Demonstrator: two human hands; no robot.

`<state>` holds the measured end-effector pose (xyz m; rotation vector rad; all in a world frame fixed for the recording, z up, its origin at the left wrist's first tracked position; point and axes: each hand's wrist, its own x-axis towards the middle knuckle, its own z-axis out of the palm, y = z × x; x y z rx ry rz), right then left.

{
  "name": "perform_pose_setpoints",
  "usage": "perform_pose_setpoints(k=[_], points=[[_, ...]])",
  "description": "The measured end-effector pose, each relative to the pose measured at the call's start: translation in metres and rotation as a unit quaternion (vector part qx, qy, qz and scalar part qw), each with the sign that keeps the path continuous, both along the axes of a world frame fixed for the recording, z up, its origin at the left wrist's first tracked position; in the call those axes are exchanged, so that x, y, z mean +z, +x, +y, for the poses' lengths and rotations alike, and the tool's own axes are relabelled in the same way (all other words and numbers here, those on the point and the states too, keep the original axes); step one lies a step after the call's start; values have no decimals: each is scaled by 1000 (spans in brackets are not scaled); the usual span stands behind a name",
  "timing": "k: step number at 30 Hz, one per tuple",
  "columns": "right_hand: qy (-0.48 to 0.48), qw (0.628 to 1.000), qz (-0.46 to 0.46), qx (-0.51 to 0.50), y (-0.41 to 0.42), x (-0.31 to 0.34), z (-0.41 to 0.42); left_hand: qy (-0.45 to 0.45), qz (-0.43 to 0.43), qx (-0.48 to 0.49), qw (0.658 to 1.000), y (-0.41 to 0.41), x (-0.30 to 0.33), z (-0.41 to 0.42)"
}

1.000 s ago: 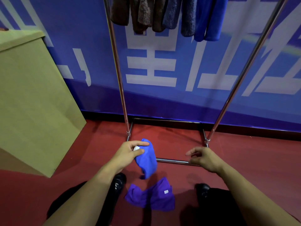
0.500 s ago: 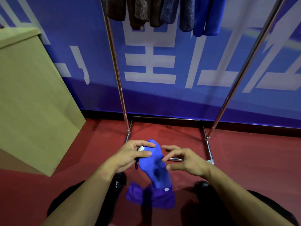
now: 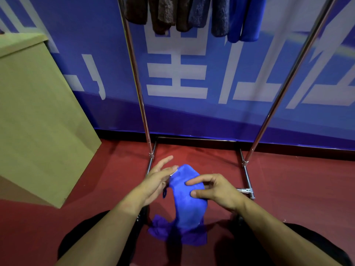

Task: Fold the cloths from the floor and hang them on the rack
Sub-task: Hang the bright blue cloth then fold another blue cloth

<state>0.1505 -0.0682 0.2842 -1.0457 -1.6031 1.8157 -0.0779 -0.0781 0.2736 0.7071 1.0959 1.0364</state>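
A blue wall [image 3: 115,54] (large white characters across it) fills the upper frame; red floor [image 3: 297,189] below; a tan cabinet [image 3: 38,121] stands at left.

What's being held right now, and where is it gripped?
The blue cloth: the right hand pinches its upper right edge, while the left hand lies flat-fingered against its top left.

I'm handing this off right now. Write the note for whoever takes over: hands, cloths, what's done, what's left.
Left hand: fingers straight, flat against the blue cloth's left side.
Right hand: pinches the blue cloth between thumb and fingers.
Blue cloth: held up in front of the rack, not yet folded flat.
Purple cloth: crumpled on the floor between the feet.
Done: brown, dark and blue cloths already hang on the rack.
Left: fold and hang the blue cloth, then the purple one.
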Motion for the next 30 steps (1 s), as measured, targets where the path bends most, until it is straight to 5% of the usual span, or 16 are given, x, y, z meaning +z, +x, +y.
perform_pose_setpoints(k=[7, 13, 22, 30], points=[[-22, 987, 101, -126, -7, 2, 6, -107, -2, -79, 991, 25, -8, -8], [-12, 981, 119, -156, -10, 0, 12, -45, -15, -57, 997, 32, -5, -6], [85, 985, 11, -147, -10, -6, 12, 58, 63, 39, 996, 24, -8, 4], [175, 975, -55, -124, -10, -1, 7, 27, 0, 58, 998, 16, -1, 8]])
